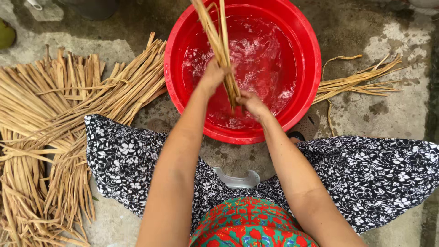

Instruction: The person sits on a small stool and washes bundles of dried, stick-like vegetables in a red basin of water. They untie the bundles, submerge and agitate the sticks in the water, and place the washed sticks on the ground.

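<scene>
A round red basin (302, 41) holds rippling water in front of me on the concrete floor. Over it I hold a small bundle of long dried tan strips (218, 36), running from the top of the view down toward the water. My left hand (213, 77) is closed around the bundle at its middle. My right hand (252, 103) grips its lower end just above the water near the basin's front rim.
A large pile of dried strips (50, 132) lies spread on the floor at my left. A smaller bunch of strips (356, 81) lies right of the basin. My knees in black-and-white floral cloth (379, 169) flank a low pale stool (235, 179).
</scene>
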Motion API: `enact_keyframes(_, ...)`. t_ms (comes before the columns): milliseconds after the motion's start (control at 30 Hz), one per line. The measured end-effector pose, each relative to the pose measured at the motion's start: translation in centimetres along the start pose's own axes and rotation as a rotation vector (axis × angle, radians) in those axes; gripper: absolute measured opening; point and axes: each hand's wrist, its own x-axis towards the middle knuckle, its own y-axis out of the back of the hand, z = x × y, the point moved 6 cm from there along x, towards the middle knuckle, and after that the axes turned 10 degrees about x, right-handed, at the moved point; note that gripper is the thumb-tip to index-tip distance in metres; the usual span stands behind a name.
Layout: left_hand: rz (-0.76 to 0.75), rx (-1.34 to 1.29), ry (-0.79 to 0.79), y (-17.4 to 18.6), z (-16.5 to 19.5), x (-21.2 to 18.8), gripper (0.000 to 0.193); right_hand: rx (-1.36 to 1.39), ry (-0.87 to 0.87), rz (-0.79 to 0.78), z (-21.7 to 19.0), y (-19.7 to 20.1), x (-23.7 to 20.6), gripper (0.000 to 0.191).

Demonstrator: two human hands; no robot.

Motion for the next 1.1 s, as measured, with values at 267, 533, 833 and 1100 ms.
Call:
enact_keyframes(267, -0.054, -0.229, 0.275, -5.6, -12.5, -2.8, 0.052, -0.166, -0.166, -0.042, 4.3, -0.8, 0.0, 0.048)
enact_keyframes(533, -0.096, 0.106, 0.431, -3.3, -11.0, -2.5, 0.089, -0.400, 0.213, 0.213, 1.6, -0.8, 3.3, 0.029)
enact_keyframes(833, 0.013, 0.099, 0.464, -3.0, -16.2, -2.1, 0.056, -0.146, -0.118, 0.180, 4.6, 0.7, 5.4, 0.028)
enact_keyframes(1100, 0.504, 0.311, 0.423, 1.4, -15.4, -2.1, 0.022, -0.143, -0.353, -0.013, 6.1, 1.8, 3.4, 0.020)
